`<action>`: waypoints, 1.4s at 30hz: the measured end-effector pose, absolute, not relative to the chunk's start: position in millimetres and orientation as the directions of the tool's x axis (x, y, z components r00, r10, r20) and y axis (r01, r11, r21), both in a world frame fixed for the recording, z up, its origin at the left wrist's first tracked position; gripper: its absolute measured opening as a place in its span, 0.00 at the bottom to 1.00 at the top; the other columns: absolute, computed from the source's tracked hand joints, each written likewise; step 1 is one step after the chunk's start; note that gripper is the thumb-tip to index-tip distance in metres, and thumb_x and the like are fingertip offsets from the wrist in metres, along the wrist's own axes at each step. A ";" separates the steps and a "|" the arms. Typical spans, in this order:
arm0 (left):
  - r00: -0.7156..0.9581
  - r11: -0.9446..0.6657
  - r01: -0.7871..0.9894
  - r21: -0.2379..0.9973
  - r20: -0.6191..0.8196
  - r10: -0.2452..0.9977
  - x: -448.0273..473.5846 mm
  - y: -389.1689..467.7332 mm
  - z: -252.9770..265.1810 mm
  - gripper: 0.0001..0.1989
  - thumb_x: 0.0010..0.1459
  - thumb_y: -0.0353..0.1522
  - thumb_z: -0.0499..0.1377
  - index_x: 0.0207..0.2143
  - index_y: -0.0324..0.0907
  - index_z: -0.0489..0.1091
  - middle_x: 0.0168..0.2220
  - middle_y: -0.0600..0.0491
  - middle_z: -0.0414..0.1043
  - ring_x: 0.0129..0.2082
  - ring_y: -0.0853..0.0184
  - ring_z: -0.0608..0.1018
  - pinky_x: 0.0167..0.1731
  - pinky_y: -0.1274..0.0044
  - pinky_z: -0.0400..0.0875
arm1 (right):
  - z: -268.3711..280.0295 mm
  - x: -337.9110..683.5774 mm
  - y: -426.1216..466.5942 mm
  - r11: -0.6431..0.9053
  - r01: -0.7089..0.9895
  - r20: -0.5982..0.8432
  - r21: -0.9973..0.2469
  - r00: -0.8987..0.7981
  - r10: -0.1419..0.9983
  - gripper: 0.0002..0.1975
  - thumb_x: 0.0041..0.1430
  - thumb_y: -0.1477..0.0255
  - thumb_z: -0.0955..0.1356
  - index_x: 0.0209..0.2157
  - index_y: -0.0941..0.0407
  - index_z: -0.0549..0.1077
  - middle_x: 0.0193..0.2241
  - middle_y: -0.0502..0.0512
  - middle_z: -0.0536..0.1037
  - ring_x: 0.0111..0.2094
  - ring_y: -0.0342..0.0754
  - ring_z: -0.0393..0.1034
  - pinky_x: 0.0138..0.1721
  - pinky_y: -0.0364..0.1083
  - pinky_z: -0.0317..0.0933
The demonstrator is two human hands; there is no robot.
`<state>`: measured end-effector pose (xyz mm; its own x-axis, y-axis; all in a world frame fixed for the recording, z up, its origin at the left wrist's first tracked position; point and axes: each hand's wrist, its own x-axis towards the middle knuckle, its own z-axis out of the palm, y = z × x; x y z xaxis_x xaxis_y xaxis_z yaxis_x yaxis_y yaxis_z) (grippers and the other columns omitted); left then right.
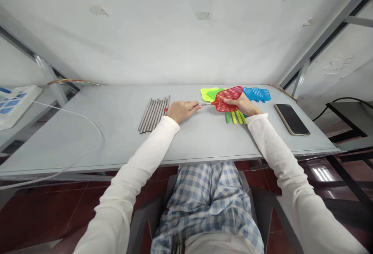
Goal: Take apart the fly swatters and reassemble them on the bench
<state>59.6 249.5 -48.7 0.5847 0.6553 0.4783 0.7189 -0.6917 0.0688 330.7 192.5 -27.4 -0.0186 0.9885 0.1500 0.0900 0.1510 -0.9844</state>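
A red fly swatter [223,105] is held sideways above the table between my two hands. My left hand [183,111] is closed around its thin metal rod [205,103], and a red tip [166,109] pokes out past the left side of that hand. With the thumb on top, my right hand [243,104] grips the perforated red head. Left of my left hand lie several metal tubes [151,116] side by side. Behind and below the red head are yellow-green swatter heads [206,94] and blue swatter heads [258,94], partly covered.
A phone [292,119] lies on the right of the grey table [192,141]. A white cable [87,120] curves over the left side. Coloured wires [77,80] run along the back edge, against the white wall. Metal frame posts [301,77] flank the table.
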 end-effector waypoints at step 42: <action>0.581 -0.687 0.716 0.126 0.437 0.686 59.3 242.2 -44.2 0.22 0.63 0.49 0.48 0.42 0.48 0.75 0.27 0.53 0.78 0.28 0.65 0.78 0.25 0.77 0.57 | -12.9 335.2 182.4 0.056 0.070 0.052 -0.996 -0.056 0.997 0.24 0.45 0.54 0.74 0.41 0.54 0.76 0.42 0.56 0.80 0.43 0.54 0.75 0.46 0.52 0.70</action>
